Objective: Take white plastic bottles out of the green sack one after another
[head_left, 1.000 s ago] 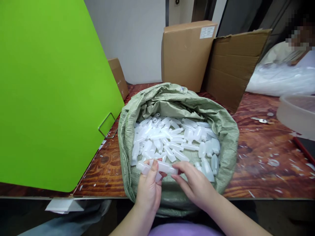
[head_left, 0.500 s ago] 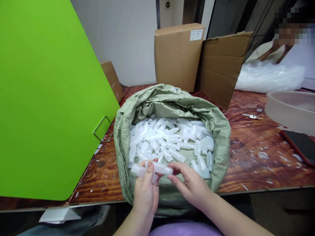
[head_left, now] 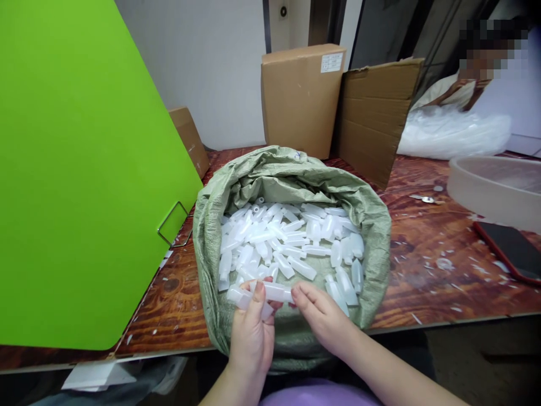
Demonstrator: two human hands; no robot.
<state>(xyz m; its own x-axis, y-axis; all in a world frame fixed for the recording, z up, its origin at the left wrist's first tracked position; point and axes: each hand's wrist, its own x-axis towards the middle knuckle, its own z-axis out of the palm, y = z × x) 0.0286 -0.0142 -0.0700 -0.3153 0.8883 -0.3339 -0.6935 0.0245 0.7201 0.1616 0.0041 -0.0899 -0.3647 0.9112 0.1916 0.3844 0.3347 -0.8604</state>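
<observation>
Two small translucent white plastic bottles lie in my left hand (head_left: 255,318), its thumb pressed over them. One bottle (head_left: 274,291) points to the right, and the other bottle (head_left: 237,295) crosses beneath it. My right hand (head_left: 318,311) pinches the neck end of the upper bottle between thumb and fingers. Both hands are over the near rim of a green woven sack (head_left: 378,248) with its top rolled down. Inside the sack lies a heap of similar bottles (head_left: 262,231), with several more (head_left: 344,285) at the right side.
A bright green board (head_left: 84,169) with a wire stand leans at the left. Cardboard boxes (head_left: 302,101) stand behind the sack. To the right are keys (head_left: 426,199), a phone (head_left: 513,251), a translucent tub (head_left: 490,186) and white plastic bags (head_left: 456,132) near another person.
My right hand's fingers have closed further around the bottle's neck end. The whole view has shifted slightly; my left hand keeps its hold on the two bottles.
</observation>
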